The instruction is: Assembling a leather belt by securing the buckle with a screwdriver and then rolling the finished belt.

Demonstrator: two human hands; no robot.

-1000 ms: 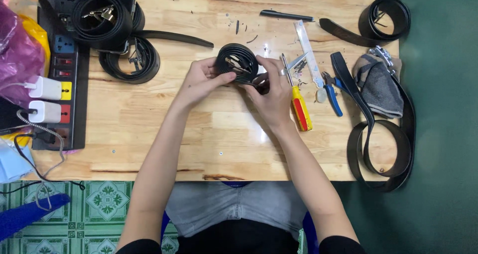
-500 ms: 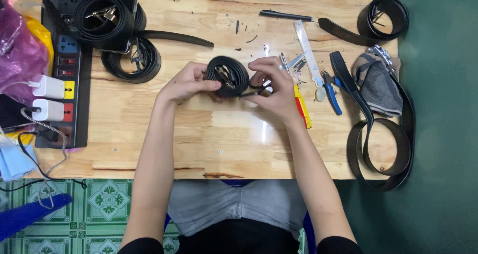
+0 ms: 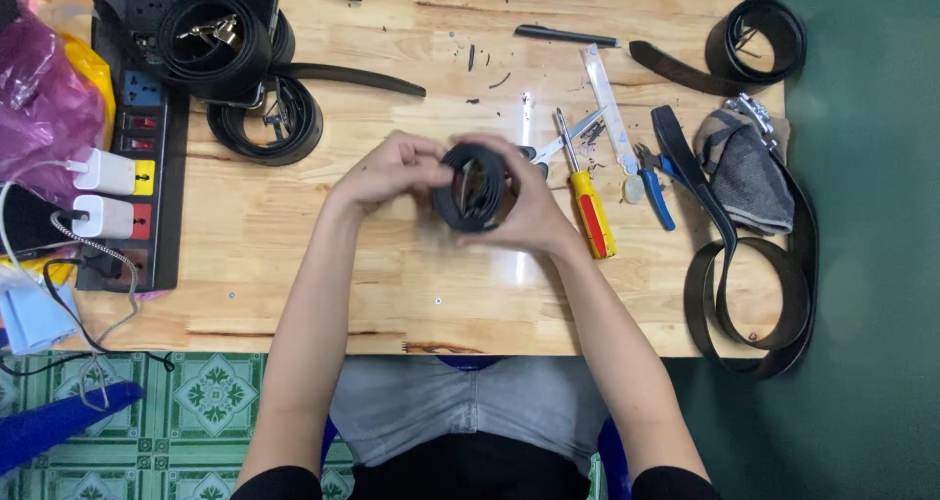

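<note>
Head view, looking straight down on a pale wooden worktop [image 3: 294, 255]. Both hands meet over its middle, holding a coiled black belt [image 3: 472, 189] between them, lifted just above the wood and turned on edge so the coil's open centre partly shows.

Left hand [image 3: 392, 172]: fingers curled around the coil's left side, tips pressed on its upper rim. Right hand [image 3: 534, 211]: fingers wrapped over the right side and underneath, thumb against the outer turn. Both grip firmly on the belt.

Just right of the right hand lies a screwdriver [image 3: 585, 201] with a yellow and red handle, tip pointing away from the person. Beside it, scissors [image 3: 560, 140], a clear ruler [image 3: 607, 103] and blue-handled pliers [image 3: 654, 182]. Farther right, a grey cloth [image 3: 749, 172] and a long loose belt [image 3: 754, 285] hanging over the worktop's edge.

Top left: a stack of rolled belts [image 3: 220, 40]. Along the left edge, a power strip [image 3: 147, 147] with two white chargers [image 3: 103, 191] plugged in. A pink plastic bag [image 3: 39, 108] sits at the far left.
</note>
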